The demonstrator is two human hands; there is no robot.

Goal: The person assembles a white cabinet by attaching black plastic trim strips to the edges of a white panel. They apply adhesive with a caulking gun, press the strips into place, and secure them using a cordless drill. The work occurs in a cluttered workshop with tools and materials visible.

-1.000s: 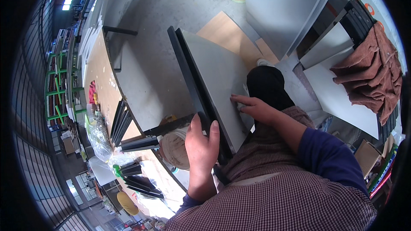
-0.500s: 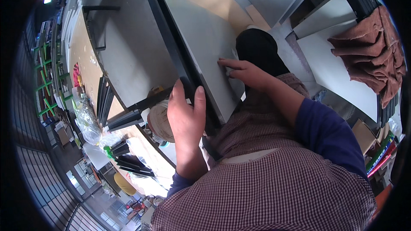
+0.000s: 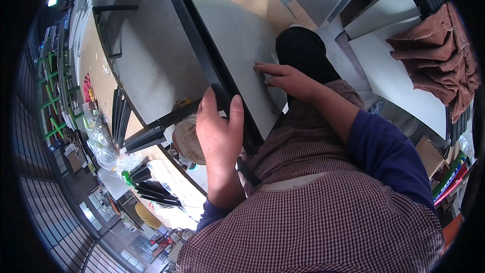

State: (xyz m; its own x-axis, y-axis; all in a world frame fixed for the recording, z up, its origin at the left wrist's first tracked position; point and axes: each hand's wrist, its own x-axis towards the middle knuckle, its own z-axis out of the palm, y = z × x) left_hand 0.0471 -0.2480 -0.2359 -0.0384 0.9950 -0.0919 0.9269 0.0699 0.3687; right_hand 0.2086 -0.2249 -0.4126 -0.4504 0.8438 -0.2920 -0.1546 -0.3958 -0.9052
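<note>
Panel [image 3: 227, 30] appears higher in view than before.

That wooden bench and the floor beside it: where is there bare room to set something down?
Bare floor lies between the bench and the black-edged panel at the left hand. The bench's far end looks mostly open; nearer, black strips and clear plastic crowd it.

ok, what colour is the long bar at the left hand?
The long bar is black; best seen in the head view.
</note>
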